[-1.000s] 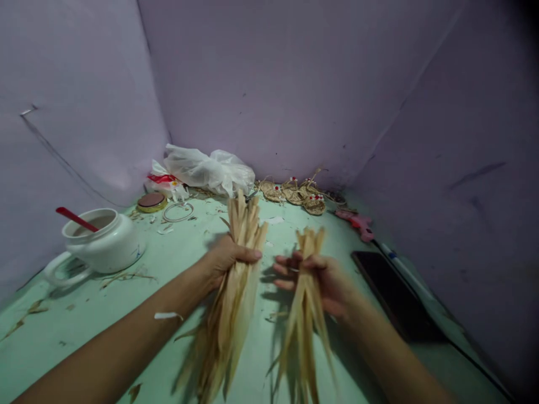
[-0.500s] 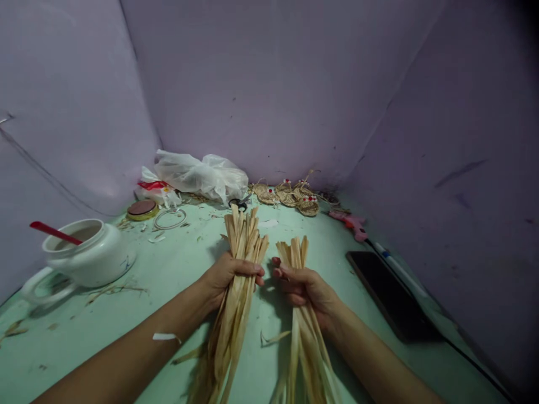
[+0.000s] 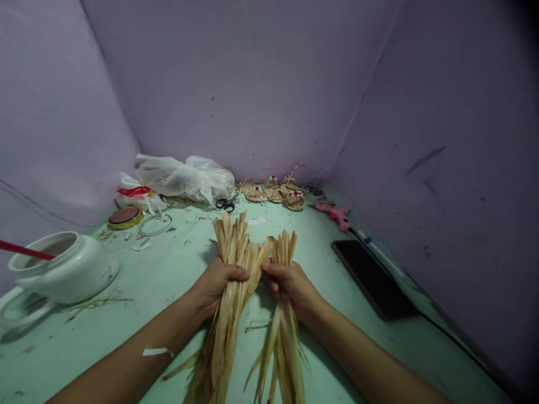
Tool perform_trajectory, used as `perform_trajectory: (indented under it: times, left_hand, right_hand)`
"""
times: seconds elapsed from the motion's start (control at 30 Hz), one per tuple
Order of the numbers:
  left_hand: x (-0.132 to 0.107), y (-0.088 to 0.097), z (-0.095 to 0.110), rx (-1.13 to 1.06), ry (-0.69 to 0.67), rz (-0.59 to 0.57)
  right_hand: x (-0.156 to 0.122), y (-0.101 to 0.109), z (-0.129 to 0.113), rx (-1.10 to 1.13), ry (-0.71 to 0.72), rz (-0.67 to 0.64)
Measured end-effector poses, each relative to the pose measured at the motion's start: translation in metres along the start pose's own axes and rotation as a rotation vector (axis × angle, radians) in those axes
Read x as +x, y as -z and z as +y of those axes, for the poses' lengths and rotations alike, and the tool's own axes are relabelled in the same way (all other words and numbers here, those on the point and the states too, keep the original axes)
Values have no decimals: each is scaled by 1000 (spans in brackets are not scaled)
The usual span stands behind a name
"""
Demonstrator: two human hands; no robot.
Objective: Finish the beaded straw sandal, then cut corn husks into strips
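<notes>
My left hand [image 3: 220,283] is closed around a thick bundle of dried, straw-coloured leaf strips [image 3: 225,331], whose trimmed ends stick up above the thumb. A thinner bundle of the same leaf strips [image 3: 287,348] is wrapped in the fingers of my right hand [image 3: 290,283]. The right thumb and forefinger also touch the edge of a wide strip [image 3: 257,258] that fans out from the left bundle. Both bundles hang down toward the near edge of the view. A bit of loose fibre [image 3: 257,324] lies on the table between them.
A white pot [image 3: 80,269] with a red stick stands left. Behind are a round tin [image 3: 125,216], a wire coil [image 3: 155,224], a plastic bag [image 3: 189,177], scissors [image 3: 226,204] and woven round pieces [image 3: 273,193]. Right lie a pink glue gun [image 3: 334,214], phone [image 3: 374,278] and pen [image 3: 383,255].
My two hands have come closer together, and the right fingertips now meet a strip spreading from the left bundle. The whole view has shifted, with things on the table appearing further left.
</notes>
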State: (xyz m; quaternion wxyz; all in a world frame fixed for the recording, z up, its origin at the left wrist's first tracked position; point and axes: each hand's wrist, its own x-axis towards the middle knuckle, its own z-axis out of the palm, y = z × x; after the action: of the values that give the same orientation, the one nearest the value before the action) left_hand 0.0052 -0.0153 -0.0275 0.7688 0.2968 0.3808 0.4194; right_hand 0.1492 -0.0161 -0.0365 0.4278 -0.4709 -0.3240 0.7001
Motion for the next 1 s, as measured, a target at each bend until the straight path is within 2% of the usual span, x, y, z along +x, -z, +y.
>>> perform_trajectory:
  times: [0.1, 0.23, 0.47, 0.63, 0.9, 1.0]
  left_hand:
    - [0, -1, 2, -2, 3, 44]
    - [2, 0, 4, 30, -5, 175]
    - [0, 2, 3, 18, -35, 57]
    - [-3, -2, 4, -12, -24, -32]
    - [2, 7, 9, -65, 97, 98]
    - [2, 10, 10, -69, 119, 56]
  right_hand:
    - [1, 1, 0, -6, -4, 27]
    - [2, 2, 1, -27, 29, 95]
    - [4, -2, 3, -63, 78, 154]
    - [3, -4, 4, -69, 102, 125]
    - [4, 1, 4, 1, 83, 43]
    - [6, 2, 3, 22, 83, 27]
